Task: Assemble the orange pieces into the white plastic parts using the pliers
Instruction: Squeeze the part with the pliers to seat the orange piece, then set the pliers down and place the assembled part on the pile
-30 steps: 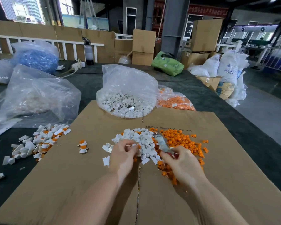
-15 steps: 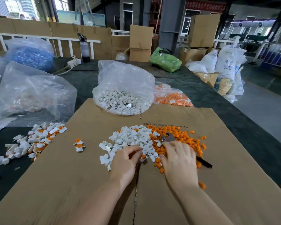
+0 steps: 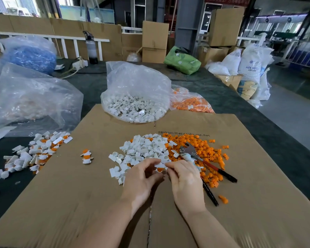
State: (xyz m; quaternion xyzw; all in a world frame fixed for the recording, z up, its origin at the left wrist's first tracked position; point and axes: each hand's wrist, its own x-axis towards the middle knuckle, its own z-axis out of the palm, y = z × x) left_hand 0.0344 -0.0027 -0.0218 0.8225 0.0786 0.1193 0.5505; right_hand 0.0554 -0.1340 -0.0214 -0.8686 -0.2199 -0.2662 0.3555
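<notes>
A heap of loose white plastic parts (image 3: 143,149) lies on the cardboard sheet (image 3: 79,194), with a heap of small orange pieces (image 3: 208,154) right beside it. Both hands meet at the near edge of the white heap. My left hand (image 3: 141,178) and my right hand (image 3: 184,179) pinch one white part with an orange piece (image 3: 160,166) between their fingertips. The pliers (image 3: 191,154) lie on the orange heap just right of my right hand, jaws pointing away, black-tipped handles spread toward me, with no hand on them.
Assembled white-and-orange parts are piled at the left edge (image 3: 38,151), and a few more (image 3: 87,155) sit apart on the cardboard. A clear bag of white parts (image 3: 134,104) and a bag of orange pieces (image 3: 190,102) stand behind. Large plastic bags (image 3: 30,97) fill the left.
My right hand let go of the pliers, which now lie on the orange heap. Both hands have come together on one white part with an orange piece.
</notes>
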